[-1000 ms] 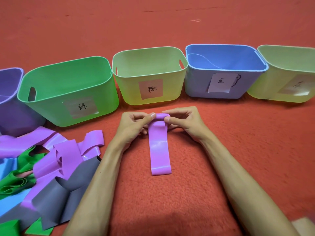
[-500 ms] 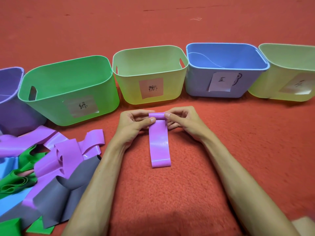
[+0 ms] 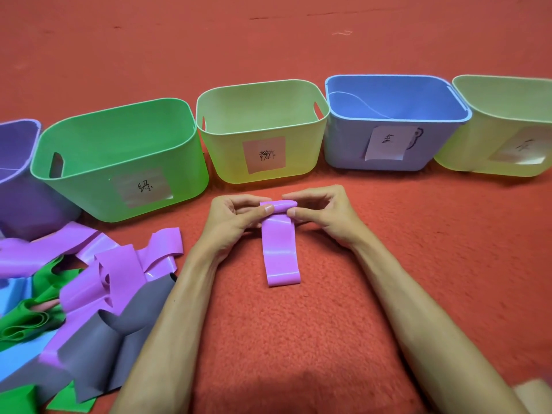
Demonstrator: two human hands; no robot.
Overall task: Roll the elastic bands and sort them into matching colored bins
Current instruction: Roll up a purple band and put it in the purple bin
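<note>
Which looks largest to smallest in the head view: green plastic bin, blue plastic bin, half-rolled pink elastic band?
green plastic bin
blue plastic bin, though nearness may favour the green one
half-rolled pink elastic band, clearly smallest

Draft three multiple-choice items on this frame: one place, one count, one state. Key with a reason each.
1. Where does the pile of loose bands lie?
A. Inside a bin
B. On the carpet beside the left forearm, in front of the green bin
C. Behind the row of bins

2. How many bins show?
A. Three
B. Seven
C. Five

3. The pink band pinched by the left hand and the right hand is:
A. Rolled at its far end, the rest flat
B. Fully rolled
C. Flat, not begun

Key: 1 B, the heap lies on carpet at the left. 2 C: purple bin, green bin, yellow bin with the pink label, blue bin, second yellow bin. 3 A, a small roll sits between the fingertips, its tail flat.
</note>
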